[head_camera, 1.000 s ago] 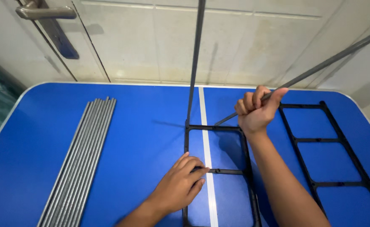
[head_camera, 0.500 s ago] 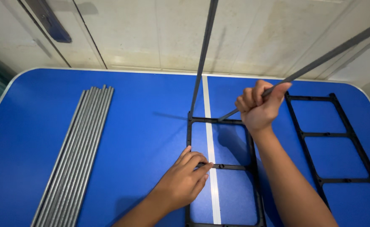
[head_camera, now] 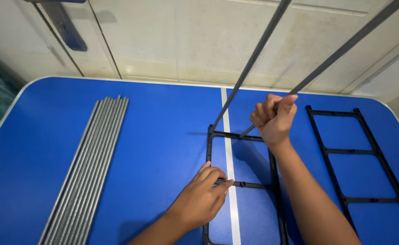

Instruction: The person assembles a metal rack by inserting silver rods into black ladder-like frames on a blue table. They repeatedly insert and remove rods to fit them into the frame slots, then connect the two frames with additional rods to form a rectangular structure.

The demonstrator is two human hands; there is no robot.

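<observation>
The head camera looks down on a blue folding table set against a pale wall. The left hand lies flat on a black plastic frame near the table's white centre seam, fingers bent loosely over the frame's crossbar and left rail, apparently pinning it so it does not slide. The right hand is closed in a fist round a grey rod that slants up and out of view to the right; the rod's lower end meets the frame's top rail, as if being seated in a socket there. A second rod already stands in the frame's top left corner. A second black frame lies flat at the right, apart. A bundle of grey rods lies on the left, within reach.
</observation>
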